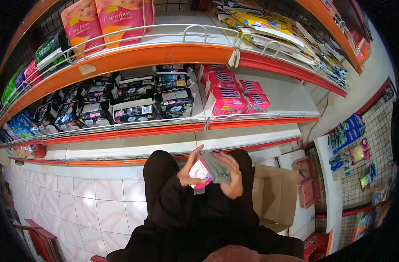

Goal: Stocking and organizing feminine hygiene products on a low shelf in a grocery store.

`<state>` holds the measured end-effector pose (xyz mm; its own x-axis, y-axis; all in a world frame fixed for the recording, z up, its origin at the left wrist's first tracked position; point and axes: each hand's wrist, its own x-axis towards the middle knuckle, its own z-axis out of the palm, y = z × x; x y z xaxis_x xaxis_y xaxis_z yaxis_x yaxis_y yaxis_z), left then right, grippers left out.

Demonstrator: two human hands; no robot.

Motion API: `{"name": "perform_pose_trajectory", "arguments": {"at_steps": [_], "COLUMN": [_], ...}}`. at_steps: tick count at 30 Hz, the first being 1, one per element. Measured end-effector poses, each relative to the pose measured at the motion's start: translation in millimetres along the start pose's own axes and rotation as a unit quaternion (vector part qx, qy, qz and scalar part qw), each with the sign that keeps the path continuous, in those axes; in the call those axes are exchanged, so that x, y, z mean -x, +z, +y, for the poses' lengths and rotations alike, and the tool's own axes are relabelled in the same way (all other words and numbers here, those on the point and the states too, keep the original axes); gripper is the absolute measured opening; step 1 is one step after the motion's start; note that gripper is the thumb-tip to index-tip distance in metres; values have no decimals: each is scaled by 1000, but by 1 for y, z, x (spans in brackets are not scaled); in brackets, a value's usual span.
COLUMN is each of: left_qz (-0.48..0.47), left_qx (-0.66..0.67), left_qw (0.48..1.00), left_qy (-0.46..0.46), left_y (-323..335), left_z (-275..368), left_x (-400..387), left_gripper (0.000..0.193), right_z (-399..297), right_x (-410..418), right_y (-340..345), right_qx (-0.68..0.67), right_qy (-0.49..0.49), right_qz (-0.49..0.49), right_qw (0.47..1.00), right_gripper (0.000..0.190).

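Over my lap, my left hand (190, 170) grips a small pink and white plastic package (200, 173), thumb on its near face and fingers behind it. A grey-green cloth (217, 167) lies against the package's right side, held by my right hand (231, 177). Ahead, on the middle shelf, several pink packs (228, 100) stand in a small stack. To their left are rows of black packs (174, 102) of pads, some piled on others.
An open cardboard box (275, 196) stands on the right beside my knee. White wire rails with orange and red edges (134, 129) front the shelves. Pink Carefree bags (121, 23) and yellow packets (268, 24) fill parts of the upper shelf. Goods hang on a wire grid (373, 147) at right.
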<state>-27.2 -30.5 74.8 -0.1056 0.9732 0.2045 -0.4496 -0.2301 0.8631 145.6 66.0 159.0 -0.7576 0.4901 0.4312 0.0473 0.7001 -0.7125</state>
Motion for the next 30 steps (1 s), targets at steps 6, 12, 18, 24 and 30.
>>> {"name": "perform_pose_trajectory", "arguments": {"at_steps": [6, 12, 18, 24, 30], "left_qz": [-18, 5, 60, 95, 174], "left_qx": [51, -90, 107, 321, 439], "left_qw": [997, 993, 989, 942, 881], "left_qy": [55, 72, 78, 34, -12], "left_y": [-1, 0, 13, 1, 5], "left_z": [-11, 10, 13, -8, -9], "left_x": [-10, 0, -4, 10, 7], "left_gripper": [113, 107, 88, 72, 63], "right_z": [-24, 5, -9, -35, -9], "right_x": [-2, -6, 10, 16, 10], "right_y": [17, 7, 31, 57, 47], "right_qx": [70, 7, 40, 191, 136], "right_qy": [-130, 2, -2, -156, -41], "right_qz": [-38, 40, 119, -88, 15], "right_qw": [988, 999, 992, 965, 990], "right_gripper": [53, 47, 49, 68, 63]}}
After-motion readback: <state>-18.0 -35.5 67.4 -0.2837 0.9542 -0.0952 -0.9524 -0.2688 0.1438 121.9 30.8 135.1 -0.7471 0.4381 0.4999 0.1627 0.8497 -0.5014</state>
